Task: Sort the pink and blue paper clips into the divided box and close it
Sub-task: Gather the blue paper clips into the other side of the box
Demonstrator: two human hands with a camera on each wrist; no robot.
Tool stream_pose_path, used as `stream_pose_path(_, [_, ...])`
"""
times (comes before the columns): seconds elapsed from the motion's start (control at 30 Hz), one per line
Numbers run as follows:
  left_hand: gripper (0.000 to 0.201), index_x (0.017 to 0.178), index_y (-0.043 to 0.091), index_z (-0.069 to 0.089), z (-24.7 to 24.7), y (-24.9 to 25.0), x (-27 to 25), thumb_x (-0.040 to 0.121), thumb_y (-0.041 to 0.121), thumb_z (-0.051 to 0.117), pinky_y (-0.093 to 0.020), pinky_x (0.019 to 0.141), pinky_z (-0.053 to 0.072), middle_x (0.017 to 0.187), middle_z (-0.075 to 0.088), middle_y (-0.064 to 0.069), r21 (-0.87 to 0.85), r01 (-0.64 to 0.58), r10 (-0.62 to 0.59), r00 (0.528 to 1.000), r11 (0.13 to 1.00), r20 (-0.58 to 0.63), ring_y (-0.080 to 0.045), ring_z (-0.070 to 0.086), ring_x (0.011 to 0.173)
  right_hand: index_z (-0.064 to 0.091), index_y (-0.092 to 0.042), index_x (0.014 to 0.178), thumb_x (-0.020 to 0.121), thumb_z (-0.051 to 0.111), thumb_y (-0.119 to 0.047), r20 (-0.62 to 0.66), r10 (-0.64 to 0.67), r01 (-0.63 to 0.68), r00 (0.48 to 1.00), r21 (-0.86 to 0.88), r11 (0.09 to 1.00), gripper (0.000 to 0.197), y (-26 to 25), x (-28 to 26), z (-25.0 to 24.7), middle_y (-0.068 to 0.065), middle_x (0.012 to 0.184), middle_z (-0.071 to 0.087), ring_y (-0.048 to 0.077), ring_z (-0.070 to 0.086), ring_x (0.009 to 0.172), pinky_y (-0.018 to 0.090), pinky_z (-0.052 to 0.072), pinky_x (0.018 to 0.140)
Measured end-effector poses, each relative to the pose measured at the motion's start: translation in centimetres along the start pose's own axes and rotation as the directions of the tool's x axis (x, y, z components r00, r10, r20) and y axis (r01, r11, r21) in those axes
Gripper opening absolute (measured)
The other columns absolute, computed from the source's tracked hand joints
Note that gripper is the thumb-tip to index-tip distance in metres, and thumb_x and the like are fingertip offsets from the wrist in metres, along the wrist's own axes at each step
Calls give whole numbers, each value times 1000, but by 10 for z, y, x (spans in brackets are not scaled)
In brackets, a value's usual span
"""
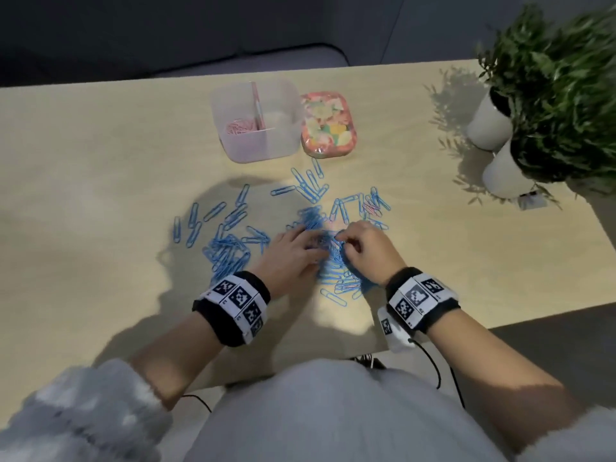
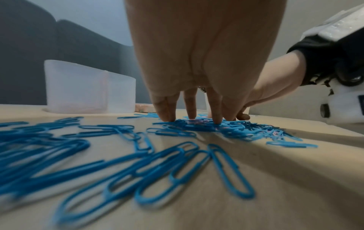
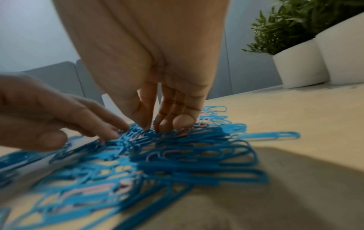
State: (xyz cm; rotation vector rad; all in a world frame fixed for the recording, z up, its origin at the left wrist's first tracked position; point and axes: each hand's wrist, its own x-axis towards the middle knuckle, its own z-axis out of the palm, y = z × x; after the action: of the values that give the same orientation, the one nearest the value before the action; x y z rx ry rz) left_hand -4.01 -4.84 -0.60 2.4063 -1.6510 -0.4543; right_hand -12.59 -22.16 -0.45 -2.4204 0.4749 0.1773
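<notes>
A translucent divided box (image 1: 285, 95) stands open at the back of the table, with pink clips (image 1: 237, 126) in its left compartment. Its patterned pink lid (image 1: 328, 125) lies just right of it. Blue paper clips (image 1: 230, 248) are spread over the middle of the table, with a few pink ones (image 1: 372, 206) mixed in. My left hand (image 1: 301, 235) presses straight fingers (image 2: 167, 115) onto the central pile (image 2: 199, 126). My right hand (image 1: 345, 240) curls over the same pile, thumb and fingertips (image 3: 163, 126) pinching into the clips; the colour of the pinched clip is hidden.
Two white pots (image 1: 488, 125) with green plants stand at the table's right rear. A small tag (image 1: 531, 201) lies by the nearer pot. The table's front edge runs close to my body, and cables hang below it. A dark sofa sits behind the table.
</notes>
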Motion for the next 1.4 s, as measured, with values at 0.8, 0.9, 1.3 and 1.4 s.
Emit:
stream_pose_path(0.8, [36, 130, 20, 46, -18, -15, 59, 98, 29, 34, -40, 101, 29, 142, 43, 1, 90, 205, -205, 979, 975, -3, -27, 35, 130, 53, -13, 66, 86, 50, 8, -184, 499, -198, 847, 762, 616, 29, 32, 39, -49, 1, 59, 62, 0, 57, 47, 16, 46, 46])
stream_pose_path(0.9, [34, 128, 20, 48, -21, -19, 58, 96, 26, 38, -41, 100, 30, 138, 46, -3, 19, 272, -270, 959, 962, -80, -29, 38, 126, 48, -11, 75, 87, 35, 10, -51, 586, -197, 809, 915, 351, 27, 21, 36, -50, 10, 64, 56, 16, 54, 44, 20, 44, 39])
stream_pose_path(1.3, [24, 112, 19, 59, -23, -37, 32, 92, 18, 46, -40, 94, 33, 122, 54, -5, 18, 366, -362, 925, 930, -112, -30, 45, 114, 67, -12, 85, 84, 50, -23, -323, 427, -401, 844, 147, 904, 20, 17, 48, -44, 17, 93, 70, 38, 62, 91, 36, 49, 75])
stream_pose_path(1.4, [23, 110, 17, 60, -26, -30, 39, 93, 24, 46, -39, 93, 32, 118, 57, -6, 4, 341, -336, 929, 940, -156, -30, 47, 114, 69, -18, 87, 80, 49, -14, -325, 481, -458, 814, 151, 876, 21, 30, 42, -56, 13, 94, 71, 36, 63, 94, 35, 49, 78])
